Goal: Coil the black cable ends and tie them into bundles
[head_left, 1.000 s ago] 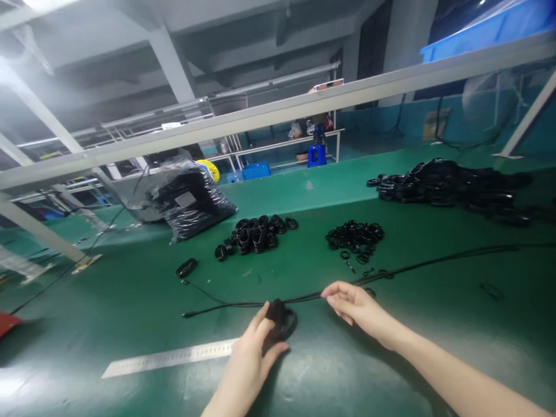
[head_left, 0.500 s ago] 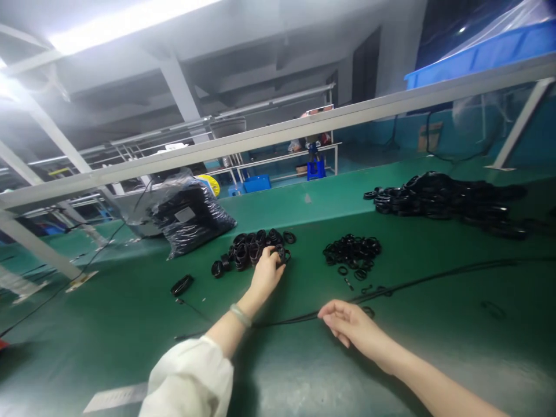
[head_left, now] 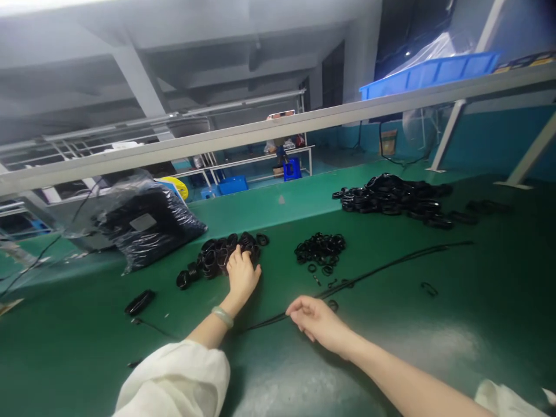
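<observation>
At the pile of bundled coils [head_left: 211,258], the left hand [head_left: 242,275] rests with fingers parted, any grip unclear. The right hand [head_left: 316,324], thumb and forefinger close together, is at the long cable [head_left: 403,258], pinch uncertain. The left forearm [head_left: 206,333] overlaps the cable. Behind, a plastic bag [head_left: 160,240] bears a pale label [head_left: 143,222], unreadable.

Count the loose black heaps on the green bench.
3: coils at the left hand, small rings mid-bench, the big heap back right. The bag could hide more.
</observation>
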The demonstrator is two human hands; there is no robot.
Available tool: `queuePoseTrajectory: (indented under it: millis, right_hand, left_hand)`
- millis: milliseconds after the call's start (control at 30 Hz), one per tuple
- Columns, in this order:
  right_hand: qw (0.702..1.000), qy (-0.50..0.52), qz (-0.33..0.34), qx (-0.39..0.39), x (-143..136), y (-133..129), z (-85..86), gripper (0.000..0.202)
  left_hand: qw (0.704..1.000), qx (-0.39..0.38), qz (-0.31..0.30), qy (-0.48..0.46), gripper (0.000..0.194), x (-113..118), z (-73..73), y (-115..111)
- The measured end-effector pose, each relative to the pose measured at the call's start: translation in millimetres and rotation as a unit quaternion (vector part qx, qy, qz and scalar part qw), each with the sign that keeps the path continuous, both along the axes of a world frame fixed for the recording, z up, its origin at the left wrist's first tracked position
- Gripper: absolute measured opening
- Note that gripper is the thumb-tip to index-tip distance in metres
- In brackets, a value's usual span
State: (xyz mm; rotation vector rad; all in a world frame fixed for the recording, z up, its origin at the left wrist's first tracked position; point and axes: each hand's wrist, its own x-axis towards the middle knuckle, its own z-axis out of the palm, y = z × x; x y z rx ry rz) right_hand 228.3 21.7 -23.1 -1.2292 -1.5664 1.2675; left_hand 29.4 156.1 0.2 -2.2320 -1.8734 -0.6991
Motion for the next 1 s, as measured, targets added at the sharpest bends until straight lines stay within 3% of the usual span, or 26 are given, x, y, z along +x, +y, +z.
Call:
queuePoseTrajectory:
  millis: [133, 200, 333, 500, 633, 667, 800, 867, 933, 1000]
  right_hand:
    - [0.983, -0.111, -0.09, 0.111, 28, 9, 1.9, 0.025]
    - [0.966, -0.172, -0.115, 0.155, 43, 15, -0.7, 0.02]
    - [0.938, -0.244, -0.098, 0.227, 56, 24, -7.2, 0.014]
    - [0.909, -0.269, -0.103, 0.301, 79, 29, 10.9, 0.024]
    - [0.879, -0.287, -0.158, 0.348, 130, 30, 32.3, 0.03]
    - [0.851, -0.316, -0.182, 0.377, 146, 31, 34.5, 0.032]
    - [0.754, -0.408, -0.283, 0.43, 208, 40, 28.4, 0.042]
    - [0.727, -0.422, -0.317, 0.44, 228, 47, 20.3, 0.044]
    - [0.711, -0.42, -0.343, 0.448, 233, 53, 13.6, 0.051]
    - [0.7, -0.414, -0.359, 0.459, 215, 55, 11.5, 0.055]
  left_hand:
    - [0.99, -0.072, -0.125, 0.008, 0.022, -8, -0.6, -62]
    - [0.979, -0.109, -0.171, 0.011, 0.028, -10, -6.0, -95]
    - [0.971, -0.143, -0.192, 0.014, 0.034, -11, -16.9, -129]
    - [0.979, -0.131, -0.156, 0.02, 0.032, -18, -12.1, -123]
    - [0.982, -0.121, -0.144, 0.019, 0.029, -38, -2.1, -115]
    - [0.982, -0.12, -0.144, 0.015, 0.028, -45, -0.7, -113]
    - [0.985, -0.118, -0.125, -0.028, 0.025, -69, 1.5, -104]
    - [0.985, -0.117, -0.109, -0.067, 0.023, -76, 3.9, -99]
    - [0.981, -0.121, -0.097, -0.117, 0.023, -75, 9.2, -96]
    - [0.97, -0.135, -0.1, -0.174, 0.024, -64, 16.8, -99]
